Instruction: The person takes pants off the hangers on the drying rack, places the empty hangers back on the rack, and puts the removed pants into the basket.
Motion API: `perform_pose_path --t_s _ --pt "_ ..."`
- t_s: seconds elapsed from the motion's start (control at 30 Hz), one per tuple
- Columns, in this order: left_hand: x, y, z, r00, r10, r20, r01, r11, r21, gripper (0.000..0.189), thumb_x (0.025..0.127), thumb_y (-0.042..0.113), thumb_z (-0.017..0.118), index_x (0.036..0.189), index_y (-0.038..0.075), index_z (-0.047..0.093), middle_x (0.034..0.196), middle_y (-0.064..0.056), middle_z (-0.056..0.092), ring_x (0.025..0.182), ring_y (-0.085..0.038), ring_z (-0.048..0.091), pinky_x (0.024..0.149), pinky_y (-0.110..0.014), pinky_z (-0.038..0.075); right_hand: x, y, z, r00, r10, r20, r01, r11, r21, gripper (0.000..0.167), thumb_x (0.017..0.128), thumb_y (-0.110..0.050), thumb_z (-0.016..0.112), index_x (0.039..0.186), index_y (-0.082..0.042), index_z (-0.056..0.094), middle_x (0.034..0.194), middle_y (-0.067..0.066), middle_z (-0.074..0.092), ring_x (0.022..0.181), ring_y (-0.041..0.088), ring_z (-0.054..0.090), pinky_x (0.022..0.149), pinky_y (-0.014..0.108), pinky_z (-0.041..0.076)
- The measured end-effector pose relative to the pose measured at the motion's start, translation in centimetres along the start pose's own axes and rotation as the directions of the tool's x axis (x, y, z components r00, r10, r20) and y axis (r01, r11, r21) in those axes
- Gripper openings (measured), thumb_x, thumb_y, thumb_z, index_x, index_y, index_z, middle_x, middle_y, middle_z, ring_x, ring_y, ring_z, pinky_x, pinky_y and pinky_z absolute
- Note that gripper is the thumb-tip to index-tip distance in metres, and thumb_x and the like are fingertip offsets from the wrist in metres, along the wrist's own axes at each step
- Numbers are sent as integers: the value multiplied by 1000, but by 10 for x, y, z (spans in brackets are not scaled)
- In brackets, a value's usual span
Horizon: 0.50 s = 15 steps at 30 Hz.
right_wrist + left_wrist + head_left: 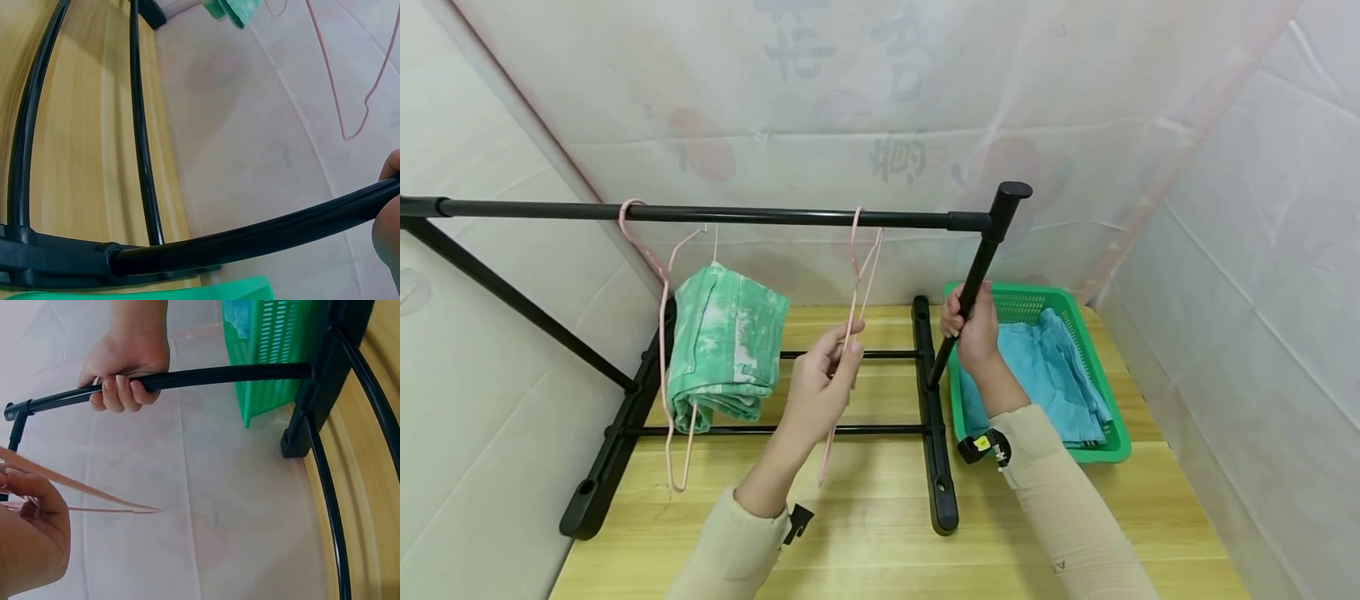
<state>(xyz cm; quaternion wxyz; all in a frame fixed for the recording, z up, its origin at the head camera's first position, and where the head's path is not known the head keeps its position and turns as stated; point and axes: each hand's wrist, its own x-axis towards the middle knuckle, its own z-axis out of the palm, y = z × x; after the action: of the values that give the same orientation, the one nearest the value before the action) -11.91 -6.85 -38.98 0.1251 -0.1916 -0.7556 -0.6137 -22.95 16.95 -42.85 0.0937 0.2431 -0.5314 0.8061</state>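
Pink hanger [854, 287] hangs before sheeting [797, 179] bearing faint, unreadable characters [898, 157].

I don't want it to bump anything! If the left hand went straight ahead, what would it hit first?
Besides the pink hanger it holds, the left hand would probably meet the black top rail; depth is unclear, so it might pass underneath toward the white sheet.

Wood-grain tabletop [880, 550] bears 1 black rack [775, 217] and 1 green basket [1037, 300].
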Motion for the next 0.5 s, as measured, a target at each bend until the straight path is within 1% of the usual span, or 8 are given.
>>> perform_pose_path --t_s 0.07,0.1,0.17,0.27,0.33,0.4,0.5 --pt "-4 1 -1 1000 -4 -11 4 999 40 36 105 25 53 137 9 57 70 -5 60 53 -12 54 40 -26 45 0 0 0 1000 -1 0 1 1000 -2 60 100 -64 24 70 -15 43 53 -3 35 44 26 20 46 41 14" --pt "-6 1 -2 1000 -4 -21 5 998 58 37 105 25 54 138 9 56 77 -5 63 57 -12 57 42 -27 49 0 -1 0 1000 -2 -1 2 1000 -5 61 100 -64 24 70 -15 43 53 -4 35 44 26 19 46 41 14" --pt "-12 2 -5 999 9 -40 -5 994 107 40 103 25 57 140 9 55 93 -4 68 74 -12 64 53 -28 56 -1 -1 0 1000 -5 -1 5 1000 -7 60 100 -63 24 71 -14 43 53 -4 35 44 26 19 46 42 14" --pt "-20 2 -10 996 62 -64 -52 986 156 41 101 20 61 140 8 54 117 -7 64 101 -14 63 69 -30 59 -1 -1 0 1000 -10 0 10 1000 -11 60 100 -64 24 71 -14 43 54 -4 35 44 27 19 46 42 14" --pt "-25 2 -14 991 109 -75 -94 978 186 41 99 15 63 139 8 55 126 -9 60 115 -17 57 81 -30 58 -1 -1 0 1000 -10 -3 10 1000 -13 60 100 -64 24 72 -14 43 54 -5 36 45 28 18 47 42 14" --pt "-32 4 -19 986 145 -83 -127 973 190 41 98 10 64 138 8 56 128 -10 58 118 -22 56 84 -29 57 -1 -1 1 1000 -7 -6 7 1000 -17 61 100 -64 24 72 -14 44 54 -5 36 46 29 18 47 43 14" --pt "-42 9 -30 977 191 -99 -168 965 203 42 95 3 65 136 8 58 126 -8 60 115 -26 58 84 -24 55 -1 0 1 1000 -5 -5 4 1000 -19 61 100 -64 23 72 -14 44 54 -6 36 46 29 18 47 43 14"
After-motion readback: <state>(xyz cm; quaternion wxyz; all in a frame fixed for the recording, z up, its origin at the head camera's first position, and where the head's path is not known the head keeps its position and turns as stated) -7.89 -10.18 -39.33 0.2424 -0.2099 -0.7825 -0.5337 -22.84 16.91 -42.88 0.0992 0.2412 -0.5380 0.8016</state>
